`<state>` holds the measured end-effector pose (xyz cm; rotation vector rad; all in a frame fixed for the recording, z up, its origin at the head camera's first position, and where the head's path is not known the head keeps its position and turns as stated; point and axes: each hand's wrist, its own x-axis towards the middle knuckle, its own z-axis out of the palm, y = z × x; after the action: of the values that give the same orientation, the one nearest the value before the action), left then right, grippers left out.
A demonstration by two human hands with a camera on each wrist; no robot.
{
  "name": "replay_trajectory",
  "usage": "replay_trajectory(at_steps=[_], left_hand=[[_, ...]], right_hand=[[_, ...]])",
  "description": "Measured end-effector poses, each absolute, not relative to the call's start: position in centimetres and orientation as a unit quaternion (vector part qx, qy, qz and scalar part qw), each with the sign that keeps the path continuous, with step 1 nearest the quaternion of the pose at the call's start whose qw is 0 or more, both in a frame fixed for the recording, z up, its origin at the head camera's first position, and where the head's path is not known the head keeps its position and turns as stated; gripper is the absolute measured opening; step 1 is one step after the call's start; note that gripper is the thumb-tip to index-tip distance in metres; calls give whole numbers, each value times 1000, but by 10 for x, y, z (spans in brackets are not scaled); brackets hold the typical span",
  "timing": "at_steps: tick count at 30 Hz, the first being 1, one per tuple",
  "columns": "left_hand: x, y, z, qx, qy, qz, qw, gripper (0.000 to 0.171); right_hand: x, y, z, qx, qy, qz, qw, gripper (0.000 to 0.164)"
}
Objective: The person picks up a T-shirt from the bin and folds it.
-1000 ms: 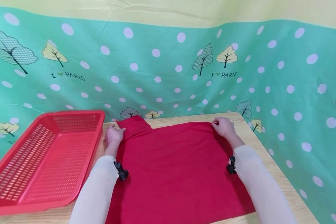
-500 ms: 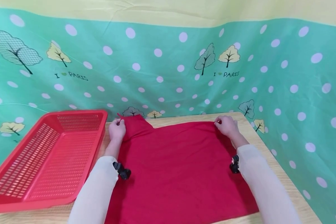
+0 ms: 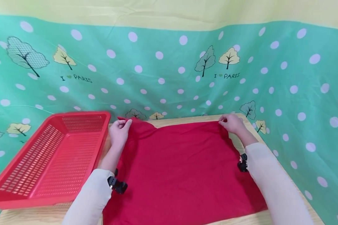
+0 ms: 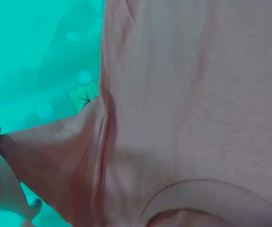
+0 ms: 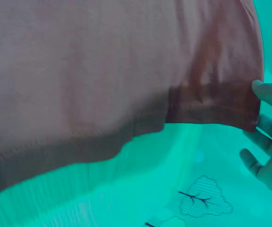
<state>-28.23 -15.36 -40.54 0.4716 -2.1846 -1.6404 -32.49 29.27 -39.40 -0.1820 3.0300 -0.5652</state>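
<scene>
Foreground: two pale sleeves (image 3: 279, 187) enter from the lower edge of the head view, one at each side, each with a small black wrist camera (image 3: 243, 163) beyond its cuff. Between them a red shirt (image 3: 180, 168) lies spread over the desk (image 3: 31, 218), its body broad and lightly creased, its near left part running out of the head view at the bottom. The left wrist view, tinted greyish, shows a curved neckline (image 4: 211, 189) and a short shirt sleeve (image 4: 55, 146).

Middle distance: the left hand (image 3: 120, 132) is at the shirt's far left corner, its grip pinching the end of the short sleeve. The right hand (image 3: 233, 123) is at the far right corner, its grip holding the cloth between thumb and fingers, beside the stitched hem (image 5: 55, 142). The shirt's far edge extends between the two hands. To the left, just beside the shirt, stands a red plastic basket (image 3: 31, 203) with slotted walls and a broad rim.

Background: behind the desk and along its right side hangs a green curtain (image 3: 157, 40) with pale dots, printed trees and "I PARIS" lettering, below a yellow band (image 3: 169, 12).
</scene>
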Motion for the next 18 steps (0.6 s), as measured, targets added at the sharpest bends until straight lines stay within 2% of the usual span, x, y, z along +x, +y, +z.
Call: replay_trajectory(at_steps=[9, 18], left_hand=[[-245, -147, -395, 115, -768, -598, 199, 12], [-203, -146, -390, 28, -742, -652, 151, 20]], right_hand=[[-316, 299, -377, -135, 972, -176, 71, 17], [-297, 313, -362, -196, 959, -169, 111, 9]])
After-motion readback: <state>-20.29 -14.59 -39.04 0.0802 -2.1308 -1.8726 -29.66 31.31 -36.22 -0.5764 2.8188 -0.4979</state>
